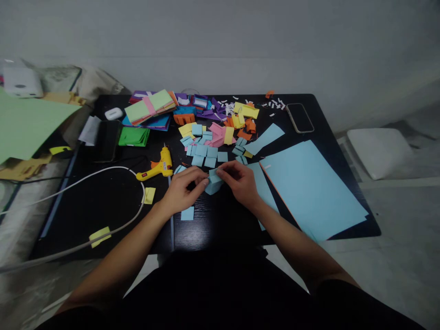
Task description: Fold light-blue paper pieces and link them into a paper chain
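Two-handed pinch on a small blue paper piece

With the blue paper piece as the clock's centre and twelve toward the wall, it sits just above the black bench in front of the person's body. The left hand has a narrow grip on its nine o'clock edge, thumb against fingers; the right hand pinches its upper edge from about two. Holding it from opposite sides probably keeps the light paper steady and its folds square; the fingers hide some of its shape.

Similar blue squares crowd at eleven, near the fingertips, likely set there for easy reach. A lone blue square lies at seven. The yellow glue gun rests between nine and ten, its nozzle pointing away from the person, which seems the safer way round.

A white cable loops in from nine, its bend just beside the glue gun, and could snag the left forearm. At three, large blue sheets fill the bench, limiting space beside the right forearm. White scraps clutter twelve, a phone lies at two, and stacked coloured papers sit between ten and eleven.
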{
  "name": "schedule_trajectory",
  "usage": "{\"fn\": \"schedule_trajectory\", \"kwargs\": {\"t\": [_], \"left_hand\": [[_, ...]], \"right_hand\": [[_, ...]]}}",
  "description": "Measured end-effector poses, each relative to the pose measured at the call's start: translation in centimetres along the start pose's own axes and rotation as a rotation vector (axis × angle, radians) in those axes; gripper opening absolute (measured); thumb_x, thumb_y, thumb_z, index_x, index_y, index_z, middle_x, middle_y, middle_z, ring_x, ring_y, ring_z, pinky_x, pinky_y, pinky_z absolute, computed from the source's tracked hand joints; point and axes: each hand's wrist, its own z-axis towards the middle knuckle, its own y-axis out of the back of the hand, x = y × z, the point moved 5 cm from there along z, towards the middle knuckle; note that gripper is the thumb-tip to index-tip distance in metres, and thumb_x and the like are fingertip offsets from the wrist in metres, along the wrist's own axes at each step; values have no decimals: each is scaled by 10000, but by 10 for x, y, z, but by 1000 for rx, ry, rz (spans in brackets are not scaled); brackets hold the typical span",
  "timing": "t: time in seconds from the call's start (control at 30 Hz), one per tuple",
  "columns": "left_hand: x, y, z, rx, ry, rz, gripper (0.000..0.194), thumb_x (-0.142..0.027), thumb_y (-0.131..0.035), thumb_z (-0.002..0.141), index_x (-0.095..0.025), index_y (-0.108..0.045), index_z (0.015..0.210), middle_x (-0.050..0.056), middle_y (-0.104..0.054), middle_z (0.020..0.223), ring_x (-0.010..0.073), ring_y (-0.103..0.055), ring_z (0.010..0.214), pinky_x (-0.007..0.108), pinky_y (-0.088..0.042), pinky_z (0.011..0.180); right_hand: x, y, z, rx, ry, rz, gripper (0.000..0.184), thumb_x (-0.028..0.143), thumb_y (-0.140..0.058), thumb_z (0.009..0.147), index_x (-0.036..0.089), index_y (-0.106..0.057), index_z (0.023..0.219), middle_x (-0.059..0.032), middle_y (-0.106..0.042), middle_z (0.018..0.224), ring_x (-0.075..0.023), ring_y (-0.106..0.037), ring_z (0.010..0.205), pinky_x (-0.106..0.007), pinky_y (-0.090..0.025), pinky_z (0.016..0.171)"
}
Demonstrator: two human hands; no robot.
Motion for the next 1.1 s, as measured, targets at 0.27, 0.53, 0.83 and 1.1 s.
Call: {"fn": "schedule_trajectory", "kwargs": {"t": [0.27,0.53,0.83,1.1], "left_hand": [[-1,-2,1,-1,38,-12,150,-302,-623,986,-196,-648,883,16,-629,793,155,-587,715,289,-480,699],[6,0,1,-59,126,-38,153,-300,-648,968,-197,-690,863,3,-623,743,151,-590,688,274,-467,671],[14,4,1,-137,328,-155,207,-333,-644,923,-177,-702,800,-20,-591,648,132,-527,601,255,-436,603],[23,-2,-1,-61,363,-197,280,-399,-595,945,-176,-713,824,0,-643,690,149,-561,627,267,-433,608]], "right_hand": [[3,-1,-2,-5,17,-17,253,479,-805,862,237,-740,892,-19,-758,844,-182,-688,766,-339,-578,733],[5,-3,-3,20,33,-37,235,463,-743,917,228,-745,932,-40,-766,895,-190,-687,806,-341,-578,749],[13,-2,-4,127,277,-84,200,146,-654,904,265,-770,1016,-70,-735,1218,-233,-685,1182,-435,-530,1076],[7,-5,-3,154,219,-60,86,286,-715,932,255,-785,973,-69,-780,1116,-229,-732,1052,-406,-577,959]]}}
